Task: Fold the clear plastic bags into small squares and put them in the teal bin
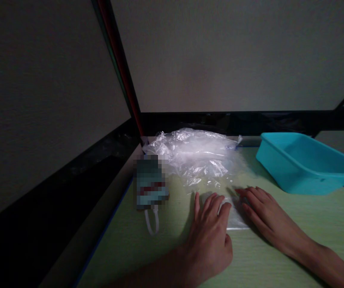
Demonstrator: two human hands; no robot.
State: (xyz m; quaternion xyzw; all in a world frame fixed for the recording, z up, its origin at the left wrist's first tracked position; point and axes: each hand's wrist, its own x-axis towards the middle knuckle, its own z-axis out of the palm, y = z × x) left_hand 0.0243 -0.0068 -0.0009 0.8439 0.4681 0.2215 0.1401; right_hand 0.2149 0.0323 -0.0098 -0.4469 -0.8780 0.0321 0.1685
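A small clear plastic bag (237, 216) lies flat on the light green table. On its left part rests my left hand (210, 236), fingers spread and pointing away from me. My right hand (263, 214) lies palm down over the bag's right edge, its fingers stretched out to the left. Just beyond both hands is a loose pile of clear plastic bags (195, 156), crinkled and shiny. Part of the small bag is hidden under my fingers.
An open turquoise plastic basin (297, 176) stands at the right of the table (267, 264). To the left lies a pixelated flat object (150, 180) with a white cable loop (152, 228) at its near end. Walls rise behind and at the left.
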